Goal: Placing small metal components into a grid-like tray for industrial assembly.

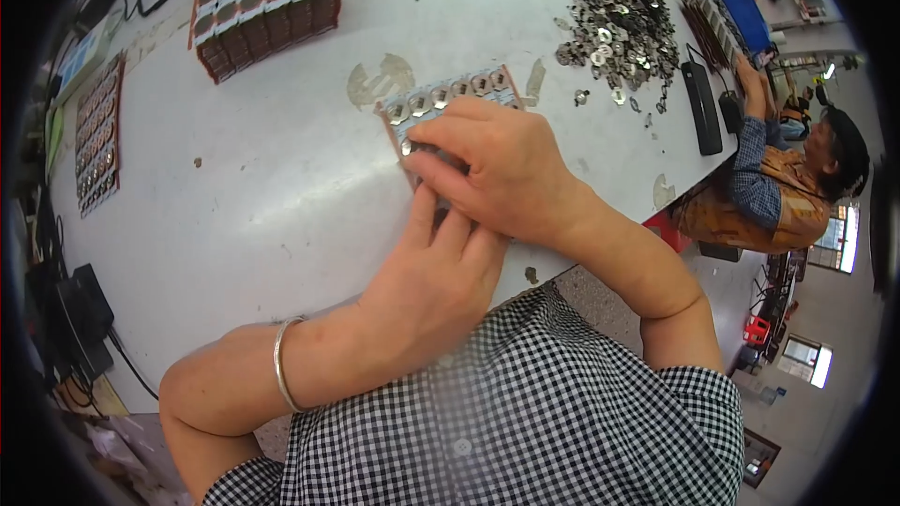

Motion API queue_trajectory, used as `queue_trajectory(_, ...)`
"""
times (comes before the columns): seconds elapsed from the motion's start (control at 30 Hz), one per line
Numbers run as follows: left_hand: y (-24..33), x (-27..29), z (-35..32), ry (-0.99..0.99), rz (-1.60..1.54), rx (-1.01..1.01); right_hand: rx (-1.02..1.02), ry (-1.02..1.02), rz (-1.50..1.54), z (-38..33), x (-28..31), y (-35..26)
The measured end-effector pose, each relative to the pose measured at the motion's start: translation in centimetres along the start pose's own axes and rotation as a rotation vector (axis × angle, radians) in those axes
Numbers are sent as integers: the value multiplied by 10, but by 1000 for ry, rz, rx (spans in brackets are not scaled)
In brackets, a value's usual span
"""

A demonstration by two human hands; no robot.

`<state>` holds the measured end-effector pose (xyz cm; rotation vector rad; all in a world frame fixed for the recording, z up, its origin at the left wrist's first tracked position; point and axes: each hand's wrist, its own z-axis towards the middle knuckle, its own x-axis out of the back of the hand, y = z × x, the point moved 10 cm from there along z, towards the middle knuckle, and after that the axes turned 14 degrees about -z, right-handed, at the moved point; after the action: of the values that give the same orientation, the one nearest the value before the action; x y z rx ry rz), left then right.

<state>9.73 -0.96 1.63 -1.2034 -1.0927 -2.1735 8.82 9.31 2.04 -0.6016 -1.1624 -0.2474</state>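
A panel of small units lies on the table in front of me, with a row of silver metal discs along its far edge. My right hand is over the panel's left part, thumb and forefinger pinched on a small silver metal disc at the panel's left edge. Below it, my left hand reaches to the near side of the panel with its fingers stretched out. The right hand hides the left fingertips and much of the panel.
A loose pile of silver metal discs spreads at the far right. A tall stack of similar panels stands at the back left, another panel at the left edge. A person sits at the right, beside a black bar-shaped object.
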Motion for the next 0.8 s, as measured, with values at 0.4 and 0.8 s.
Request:
queue_trajectory(0.4, -9, 14, 3, 62, -87, 33, -304, 163, -239, -66, 66, 139)
queue_trajectory(0.8, -12, 12, 5, 43, -104, 44, -112, 62, -293, -46, 58, 115)
